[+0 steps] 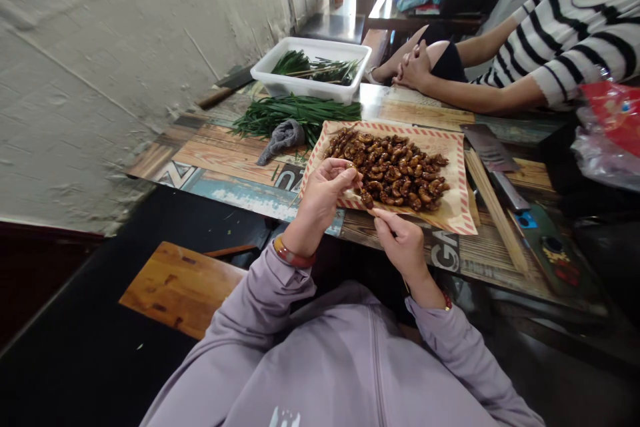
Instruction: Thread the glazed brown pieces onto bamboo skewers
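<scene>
A heap of small, glossy brown, curled food pieces point(400, 170) lies on a paper-lined tray point(465, 217) with a red-striped rim. My left hand point(327, 190) is at the tray's near left corner, thumb and fingers pinched around a small brown food piece that is mostly hidden. My right hand point(400, 240) is closed in front of the tray's near edge, gripping a thin wooden skewer; much of its shaft is hidden by the fingers. A brown food piece point(367, 200) shows at the skewer between both hands.
Bare skewers point(497, 210), a cleaver point(493, 150) and a phone point(555, 250) lie right of the tray. Green chives point(300, 113), a grey cloth point(284, 140) and a white tub point(313, 87) are behind left. A person in a striped top point(550, 40) sits across, hands clasped.
</scene>
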{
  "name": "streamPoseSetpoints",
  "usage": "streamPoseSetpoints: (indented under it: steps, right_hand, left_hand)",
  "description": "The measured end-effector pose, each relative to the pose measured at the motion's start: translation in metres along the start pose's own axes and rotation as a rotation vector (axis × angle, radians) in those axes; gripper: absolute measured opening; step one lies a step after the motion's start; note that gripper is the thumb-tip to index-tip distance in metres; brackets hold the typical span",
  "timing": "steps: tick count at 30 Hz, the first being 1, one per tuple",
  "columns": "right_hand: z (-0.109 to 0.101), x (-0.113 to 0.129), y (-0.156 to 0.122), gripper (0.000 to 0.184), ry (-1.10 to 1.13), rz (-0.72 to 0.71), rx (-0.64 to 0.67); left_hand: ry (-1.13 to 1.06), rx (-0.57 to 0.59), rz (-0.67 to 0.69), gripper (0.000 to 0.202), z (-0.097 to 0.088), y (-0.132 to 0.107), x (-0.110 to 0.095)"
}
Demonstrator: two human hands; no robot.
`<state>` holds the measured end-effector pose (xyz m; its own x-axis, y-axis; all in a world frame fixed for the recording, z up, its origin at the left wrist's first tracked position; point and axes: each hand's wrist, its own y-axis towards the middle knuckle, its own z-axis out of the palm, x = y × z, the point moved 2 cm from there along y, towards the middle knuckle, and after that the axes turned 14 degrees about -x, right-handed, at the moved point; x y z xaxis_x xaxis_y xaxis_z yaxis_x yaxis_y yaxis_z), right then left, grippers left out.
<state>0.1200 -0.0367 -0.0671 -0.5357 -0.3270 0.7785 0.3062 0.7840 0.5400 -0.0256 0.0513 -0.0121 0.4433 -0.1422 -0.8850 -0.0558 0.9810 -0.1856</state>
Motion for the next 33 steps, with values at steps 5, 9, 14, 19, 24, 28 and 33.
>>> streamPoseSetpoints:
  steps: [5, 9, 14, 19, 24, 28, 33]
  right_hand:
    - [0.0000, -0.0002, -0.0002, 0.024, 0.013, -0.019, -0.007]
    - [-0.0002, 0.0004, 0.0001, 0.024, 0.003, -0.018, -0.009]
    - [0.0001, -0.0004, -0.0001, 0.024, 0.008, -0.010, -0.025]
    - [0.0002, -0.0026, -0.0011, 0.025, 0.010, 0.048, -0.014]
    - [-0.0007, -0.0016, -0.0011, 0.026, 0.010, 0.062, -0.014]
    - [-0.0005, -0.0015, -0.0020, 0.026, 0.023, 0.071, -0.017]
    - [0.0003, -0.0027, -0.0031, 0.025, 0.013, 0.060, -0.017]
  left_hand:
    - [0.016, 0.007, -0.009, 0.030, -0.0007, -0.0021, 0.0013]
    - [0.004, 0.011, -0.004, 0.030, 0.0004, -0.0048, 0.0024]
    - [0.004, 0.016, -0.013, 0.031, 0.0014, -0.0065, 0.0055]
    - [0.038, 0.023, 0.005, 0.032, 0.0016, -0.0070, 0.0048]
    - [0.012, 0.035, -0.026, 0.038, 0.0021, -0.0071, 0.0014]
    - [-0.023, 0.040, -0.050, 0.039, 0.0007, -0.0060, 0.0035]
    - [0.023, 0.065, -0.042, 0.035, 0.0000, -0.0053, 0.0073]
